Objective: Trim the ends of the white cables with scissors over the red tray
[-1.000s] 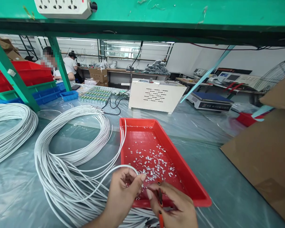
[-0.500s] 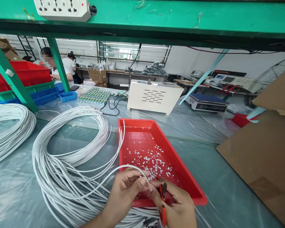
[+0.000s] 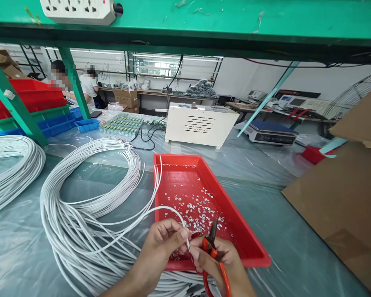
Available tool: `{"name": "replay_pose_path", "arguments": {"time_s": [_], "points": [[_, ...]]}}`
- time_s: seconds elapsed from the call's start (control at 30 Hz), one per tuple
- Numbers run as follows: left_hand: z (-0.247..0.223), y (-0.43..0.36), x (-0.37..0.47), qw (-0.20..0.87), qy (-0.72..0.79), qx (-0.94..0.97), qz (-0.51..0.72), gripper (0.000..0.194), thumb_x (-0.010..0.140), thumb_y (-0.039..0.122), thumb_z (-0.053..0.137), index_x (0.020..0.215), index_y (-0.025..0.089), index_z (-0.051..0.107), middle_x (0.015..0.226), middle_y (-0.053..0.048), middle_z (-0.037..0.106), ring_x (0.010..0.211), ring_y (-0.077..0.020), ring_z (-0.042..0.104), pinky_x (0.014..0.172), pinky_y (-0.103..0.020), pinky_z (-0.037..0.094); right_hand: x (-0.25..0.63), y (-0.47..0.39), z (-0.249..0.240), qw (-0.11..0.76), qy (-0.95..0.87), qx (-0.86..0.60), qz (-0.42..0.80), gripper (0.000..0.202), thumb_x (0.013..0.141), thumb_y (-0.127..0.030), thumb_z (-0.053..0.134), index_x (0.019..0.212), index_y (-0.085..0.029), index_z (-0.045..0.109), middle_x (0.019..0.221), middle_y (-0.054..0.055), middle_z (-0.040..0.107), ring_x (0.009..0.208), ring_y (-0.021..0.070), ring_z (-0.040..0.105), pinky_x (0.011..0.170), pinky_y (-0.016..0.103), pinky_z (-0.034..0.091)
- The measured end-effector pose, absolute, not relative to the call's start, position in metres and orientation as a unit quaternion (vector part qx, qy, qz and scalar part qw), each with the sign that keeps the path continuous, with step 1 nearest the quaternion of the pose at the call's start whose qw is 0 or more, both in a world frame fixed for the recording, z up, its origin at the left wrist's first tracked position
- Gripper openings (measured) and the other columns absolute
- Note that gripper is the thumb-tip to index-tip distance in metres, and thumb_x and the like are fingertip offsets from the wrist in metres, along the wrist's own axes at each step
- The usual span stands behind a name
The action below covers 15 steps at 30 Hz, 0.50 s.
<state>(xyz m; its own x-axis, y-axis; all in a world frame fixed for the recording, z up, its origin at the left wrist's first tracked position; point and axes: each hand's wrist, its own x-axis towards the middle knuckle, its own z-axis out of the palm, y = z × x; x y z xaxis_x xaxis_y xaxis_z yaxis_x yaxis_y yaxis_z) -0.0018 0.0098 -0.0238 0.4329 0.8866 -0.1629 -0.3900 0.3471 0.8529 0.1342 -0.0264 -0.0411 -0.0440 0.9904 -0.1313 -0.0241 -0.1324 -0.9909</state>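
Note:
Over the near part of a red tray point(image 3: 245, 225), my left hand point(image 3: 162, 243) is closed, pinching a white cable point(image 3: 170, 208) near its end between thumb and fingers. My right hand point(image 3: 230, 258) is closed around orange-handled scissors point(image 3: 224, 277), their dark blades pointing up and away. Its thumb and forefinger also meet at the cable's tip, just right of my left fingertips. Small silvery scraps point(image 3: 200, 212) are scattered over the tray floor. The cable arcs back left to a big coil of white cables point(image 3: 54, 181), whose loose ends pass beneath my forearms.
Another cable coil point(image 3: 15, 173) lies at far left. Behind the tray stand a cream metal box point(image 3: 200, 126) and a scale point(image 3: 267, 134). Cardboard point(image 3: 343, 214) rises at right. A green beam point(image 3: 219, 20) crosses overhead. Two people sit in the background.
The scissors have swung in my right hand, so the blades now point upward and the handles show more. Both hands have shifted slightly left, still at the cable end.

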Motion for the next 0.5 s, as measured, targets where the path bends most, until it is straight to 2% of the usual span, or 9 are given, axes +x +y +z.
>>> {"name": "replay_pose_path", "arguments": {"time_s": [0.1, 0.3, 0.4, 0.5], "points": [[-0.025, 0.011, -0.003, 0.753, 0.332, 0.383, 0.419, 0.027, 0.070, 0.033, 0.069, 0.061, 0.010, 0.057, 0.050, 0.002, 0.056, 0.047, -0.0055, 0.046, 0.052, -0.017, 0.036, 0.132, -0.027, -0.038, 0.462, -0.468, -0.513, 0.551, 0.019, 0.064, -0.033, 0.069, 0.065, -0.013, 0.067, 0.049, -0.004, 0.043, 0.046, 0.0075, 0.032, 0.044, 0.019, 0.028], [-0.025, 0.014, -0.007, 0.742, 0.353, 0.395, 0.410, 0.030, 0.072, 0.036, 0.066, 0.062, 0.013, 0.051, 0.046, 0.002, 0.056, 0.041, -0.0056, 0.046, 0.045, -0.016, 0.035, 0.124, -0.030, -0.023, 0.524, -0.451, -0.549, 0.470, 0.022, 0.063, -0.037, 0.068, 0.057, -0.016, 0.065, 0.051, -0.001, 0.049, 0.049, 0.0098, 0.038, 0.048, 0.021, 0.032], [-0.019, 0.015, -0.009, 0.732, 0.346, 0.416, 0.414, 0.031, 0.074, 0.039, 0.064, 0.065, 0.012, 0.052, 0.049, 0.001, 0.057, 0.043, -0.0067, 0.048, 0.046, -0.017, 0.038, 0.126, -0.033, -0.022, 0.519, -0.454, -0.527, 0.496, 0.030, 0.064, -0.046, 0.066, 0.059, -0.016, 0.064, 0.048, -0.002, 0.048, 0.045, 0.0089, 0.038, 0.046, 0.021, 0.032], [-0.013, 0.016, -0.010, 0.712, 0.339, 0.437, 0.431, 0.033, 0.074, 0.043, 0.062, 0.069, 0.011, 0.057, 0.054, 0.001, 0.057, 0.048, -0.0083, 0.050, 0.050, -0.019, 0.041, 0.131, -0.037, -0.023, 0.476, -0.465, -0.486, 0.567, 0.045, 0.062, -0.060, 0.062, 0.065, -0.015, 0.063, 0.051, 0.000, 0.051, 0.042, 0.0081, 0.040, 0.043, 0.020, 0.031]]}}
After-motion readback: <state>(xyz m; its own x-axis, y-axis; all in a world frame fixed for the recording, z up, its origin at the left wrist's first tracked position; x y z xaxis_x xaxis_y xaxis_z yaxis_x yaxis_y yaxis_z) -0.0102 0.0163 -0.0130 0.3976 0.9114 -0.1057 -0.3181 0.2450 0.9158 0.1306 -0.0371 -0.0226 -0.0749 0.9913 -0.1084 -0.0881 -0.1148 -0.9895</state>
